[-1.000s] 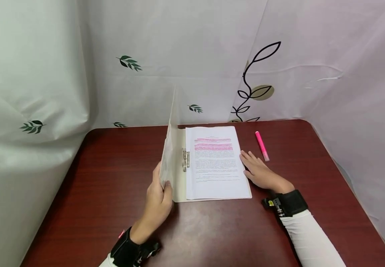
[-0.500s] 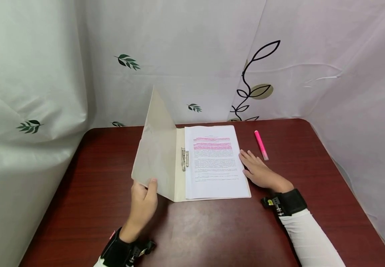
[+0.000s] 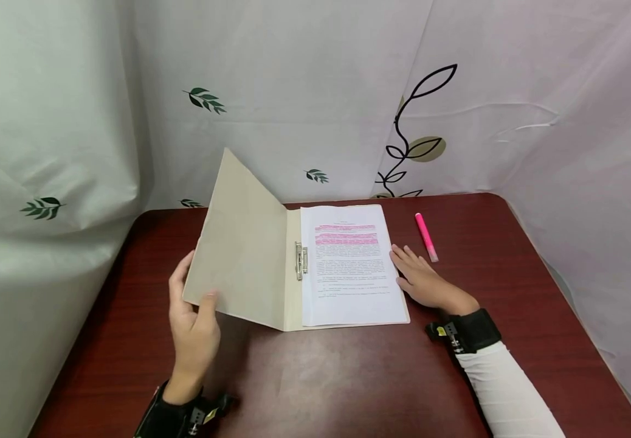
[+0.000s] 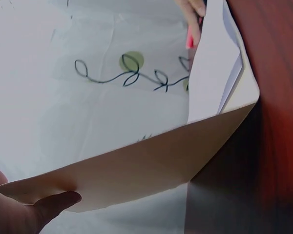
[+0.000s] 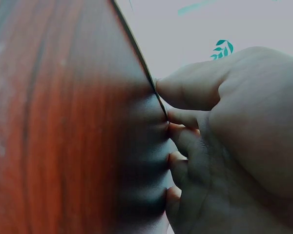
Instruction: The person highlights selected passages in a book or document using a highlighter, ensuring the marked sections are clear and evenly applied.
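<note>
A cream file folder (image 3: 292,304) lies on the table with its front cover (image 3: 244,249) raised and slanting to the left. My left hand (image 3: 192,322) grips that cover by its lower outer corner, thumb on the inner face and fingers behind. In the left wrist view the thumb (image 4: 58,202) presses on the cover (image 4: 146,161). Printed sheets (image 3: 348,267), the top one with pink marked lines, lie inside beside a metal lever clip (image 3: 301,260). My right hand (image 3: 427,281) rests with extended fingers at the folder's right edge; in the right wrist view, its fingertips (image 5: 178,141) touch down along the tabletop.
A pink highlighter (image 3: 427,237) lies just beyond the right hand. The dark red wooden table (image 3: 343,383) ends at a pale curtain (image 3: 304,91) with leaf prints, which hangs behind it and at both sides.
My left hand has swung the folder's cover from nearly upright over to the left, so more of its inner face shows. The right hand has stayed at the folder's right edge.
</note>
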`<state>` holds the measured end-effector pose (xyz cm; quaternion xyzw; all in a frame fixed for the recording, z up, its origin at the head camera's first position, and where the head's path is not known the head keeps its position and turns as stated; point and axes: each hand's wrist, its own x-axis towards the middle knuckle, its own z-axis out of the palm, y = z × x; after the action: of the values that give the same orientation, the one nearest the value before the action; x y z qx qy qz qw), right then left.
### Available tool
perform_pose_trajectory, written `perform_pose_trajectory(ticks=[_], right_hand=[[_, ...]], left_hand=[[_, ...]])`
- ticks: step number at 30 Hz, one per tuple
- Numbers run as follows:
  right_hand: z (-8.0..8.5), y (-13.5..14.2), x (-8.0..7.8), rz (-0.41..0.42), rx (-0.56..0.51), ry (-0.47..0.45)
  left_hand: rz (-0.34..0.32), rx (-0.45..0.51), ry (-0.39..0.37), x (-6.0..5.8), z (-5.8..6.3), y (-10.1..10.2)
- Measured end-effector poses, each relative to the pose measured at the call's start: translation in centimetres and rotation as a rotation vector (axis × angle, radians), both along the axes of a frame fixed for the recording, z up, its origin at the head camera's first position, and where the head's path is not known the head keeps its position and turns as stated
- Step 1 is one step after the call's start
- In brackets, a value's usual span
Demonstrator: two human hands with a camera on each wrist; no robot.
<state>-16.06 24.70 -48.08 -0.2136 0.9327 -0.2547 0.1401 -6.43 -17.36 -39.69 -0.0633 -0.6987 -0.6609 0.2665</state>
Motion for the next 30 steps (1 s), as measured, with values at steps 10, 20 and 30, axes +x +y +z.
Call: perform_pose_trajectory(ticks=[10,20,30], right_hand=[[0.2,-0.1,0.1,0.002,-0.011,-0.006],[0.1,0.0,-0.1,-0.003,0.002,-0.015],[0.2,-0.1,0.0,-0.005,0.001,-0.015]], left_hand=[[0.155,-0.080,-0.119,0.5,0.4,-2.2],[0.288,-0.065,-0.250,0.0,-0.3,-4.5],[0.370,-0.213,-0.339,0.2,-1.1,-6.2]])
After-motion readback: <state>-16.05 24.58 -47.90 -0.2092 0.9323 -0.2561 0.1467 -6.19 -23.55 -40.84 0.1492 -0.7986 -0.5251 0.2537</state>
